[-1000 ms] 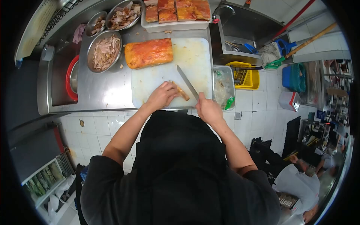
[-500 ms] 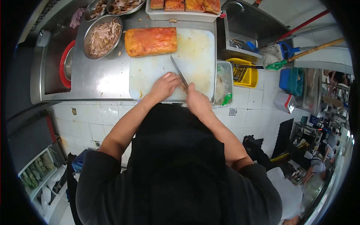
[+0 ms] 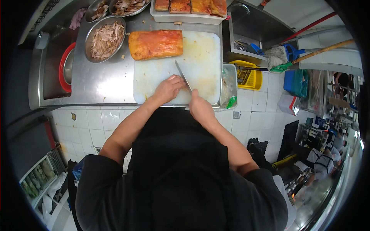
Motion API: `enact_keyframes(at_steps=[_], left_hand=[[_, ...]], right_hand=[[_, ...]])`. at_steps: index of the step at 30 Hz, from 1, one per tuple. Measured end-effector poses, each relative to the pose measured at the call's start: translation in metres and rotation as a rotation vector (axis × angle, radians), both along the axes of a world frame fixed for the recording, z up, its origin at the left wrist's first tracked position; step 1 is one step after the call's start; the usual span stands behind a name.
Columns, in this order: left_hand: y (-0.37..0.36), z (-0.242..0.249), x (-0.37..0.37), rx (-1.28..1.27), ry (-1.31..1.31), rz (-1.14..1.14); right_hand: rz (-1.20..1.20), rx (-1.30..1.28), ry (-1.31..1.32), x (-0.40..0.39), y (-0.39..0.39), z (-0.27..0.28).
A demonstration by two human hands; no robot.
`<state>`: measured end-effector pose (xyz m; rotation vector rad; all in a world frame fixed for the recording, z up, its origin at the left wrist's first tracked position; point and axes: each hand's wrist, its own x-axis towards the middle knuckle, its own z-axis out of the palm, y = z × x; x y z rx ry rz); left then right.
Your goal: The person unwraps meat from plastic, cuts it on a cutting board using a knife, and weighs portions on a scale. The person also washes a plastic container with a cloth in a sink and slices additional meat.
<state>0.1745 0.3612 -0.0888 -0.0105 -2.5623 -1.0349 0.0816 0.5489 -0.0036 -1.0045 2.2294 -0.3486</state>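
A knife is held by its handle in my right hand, near the front edge of the white cutting board. Its blade points up and to the left. Beside the blade, my left hand has its fingers curled on the board; whatever lies under them is too hidden to name. A large slab of orange-brown roast meat rests across the board's back left part. Left of it is a metal bowl of sliced pale meat.
A white tray of roast pieces stands at the back. Two more metal bowls sit at the back left. Right of the board are a clear container and a yellow basket. A red basin is at the left.
My right hand and the knife handle have moved slightly down and left. My left hand stays almost in place. The view has shifted a little.
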Motion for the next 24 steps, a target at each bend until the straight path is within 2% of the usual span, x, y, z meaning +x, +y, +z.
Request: enact_keyframes(at_steps=[2,7,11,19,24], left_hand=[[-0.002,0.0,0.0,0.005,0.008,0.015],[-0.006,0.004,-0.002,-0.049,-0.011,-0.02],[-0.008,0.002,-0.002,-0.026,0.009,0.022],[-0.012,0.01,-0.004,-0.085,0.007,0.015],[-0.011,0.006,0.0,-0.096,-0.022,0.014]], right_hand=[[-0.009,-0.068,0.04,-0.006,-0.007,-0.008],[0.04,0.059,-0.039,-0.013,0.0,0.033],[-0.014,-0.044,0.008,-0.009,-0.016,-0.009],[0.043,0.114,-0.071,-0.017,-0.005,0.04],[-0.022,-0.028,-0.044,-0.004,-0.016,-0.003]])
